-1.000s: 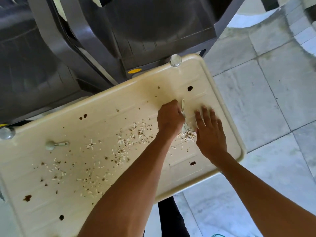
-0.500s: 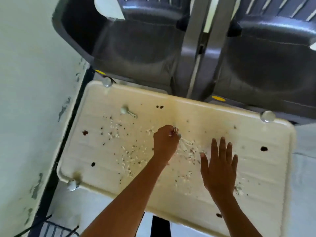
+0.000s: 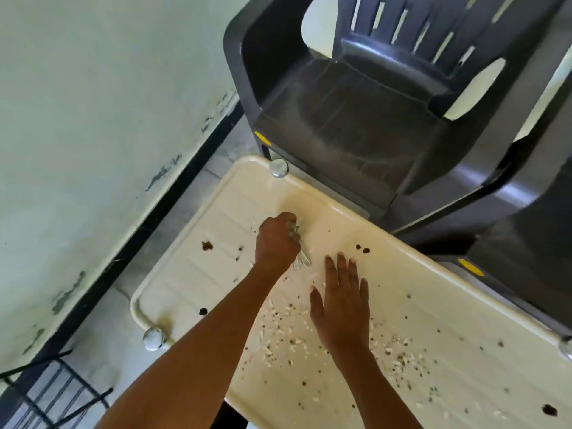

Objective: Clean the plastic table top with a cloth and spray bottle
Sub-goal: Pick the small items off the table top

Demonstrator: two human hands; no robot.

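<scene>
The cream plastic table top [image 3: 192, 274] is littered with pale crumbs [image 3: 284, 335] and dark brown stains [image 3: 206, 245]. My left hand [image 3: 275, 243] is curled round a few white plastic utensils [image 3: 303, 258], whose ends stick out below the fist and touch the table near its far left part. My right hand [image 3: 340, 305] lies flat on the table just right of it, fingers straight, among the crumbs. No cloth or spray bottle is in view.
Two dark grey plastic chairs [image 3: 356, 103] stand against the table's far edge. A pale wall [image 3: 93, 119] with a black skirting runs along the left. Metal knobs [image 3: 278, 168] mark the table corners. A black wire rack [image 3: 52, 391] stands on the floor at bottom left.
My left hand has moved left along the table to where a loose spoon lay; that spoon no longer lies there. My right hand followed, still flat. The view swung left.
</scene>
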